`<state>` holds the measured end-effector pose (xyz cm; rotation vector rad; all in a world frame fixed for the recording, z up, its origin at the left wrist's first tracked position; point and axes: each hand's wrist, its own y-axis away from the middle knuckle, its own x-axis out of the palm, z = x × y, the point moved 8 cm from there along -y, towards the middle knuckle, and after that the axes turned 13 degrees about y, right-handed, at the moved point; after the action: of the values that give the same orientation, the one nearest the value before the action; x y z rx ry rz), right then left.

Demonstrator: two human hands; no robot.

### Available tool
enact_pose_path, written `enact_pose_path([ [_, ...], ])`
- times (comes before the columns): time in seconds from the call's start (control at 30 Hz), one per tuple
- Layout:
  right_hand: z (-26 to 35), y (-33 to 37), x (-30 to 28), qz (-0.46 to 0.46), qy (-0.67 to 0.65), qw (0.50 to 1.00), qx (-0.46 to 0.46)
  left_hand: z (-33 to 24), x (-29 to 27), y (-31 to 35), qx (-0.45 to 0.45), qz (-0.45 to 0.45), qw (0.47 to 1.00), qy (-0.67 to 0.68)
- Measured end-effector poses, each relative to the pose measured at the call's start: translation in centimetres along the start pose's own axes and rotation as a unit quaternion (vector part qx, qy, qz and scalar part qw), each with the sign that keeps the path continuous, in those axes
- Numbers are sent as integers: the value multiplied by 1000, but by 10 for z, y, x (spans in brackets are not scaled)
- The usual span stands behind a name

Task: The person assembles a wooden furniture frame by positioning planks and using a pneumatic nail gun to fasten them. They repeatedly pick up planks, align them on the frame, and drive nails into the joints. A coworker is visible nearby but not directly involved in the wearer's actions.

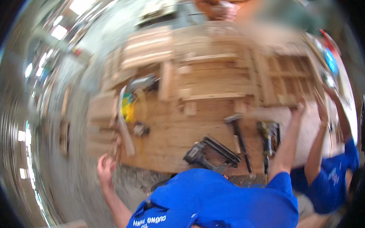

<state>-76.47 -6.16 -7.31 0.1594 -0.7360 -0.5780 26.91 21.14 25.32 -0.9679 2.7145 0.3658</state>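
My left hand [106,170] hangs off the table's left front corner, fingers apart and nothing in it. My right hand [299,107] reaches forward to the near edge of a slatted wooden frame [268,83] at the right; blur hides how its fingers lie and whether they grip it. Nearest my body on the wooden table [169,141] lies a black nail gun [213,151]. A hammer [240,140] rests to its right, and beyond that is a greenish power tool [268,137].
A co-worker in a blue shirt [329,179] stands at the right, hands [321,109] near the frame. Wooden slat pieces [216,77] cover the table's far half. At the left lie a grey tool [143,83], a yellow thing [127,110] and a curved pale strip [125,128].
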Motion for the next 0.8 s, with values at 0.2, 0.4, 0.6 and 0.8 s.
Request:
enact_pose_path([
  [0.2, 27, 21, 8, -83, 127, 988, 37, 19, -51, 62, -13, -90, 994, 60],
  [0.4, 105, 69, 24, -153, 492, 851, -100, 61, -62, 51, -5, -111, 987, 118],
  [0.6, 34, 156, 161, -108, 544, 798, -238, 113, -112, -30, -33, -170, 974, 143],
  [0.8, -59, 232, 256, -38, 535, 808, -244, 208, -201, -163, -51, -363, 930, -12],
])
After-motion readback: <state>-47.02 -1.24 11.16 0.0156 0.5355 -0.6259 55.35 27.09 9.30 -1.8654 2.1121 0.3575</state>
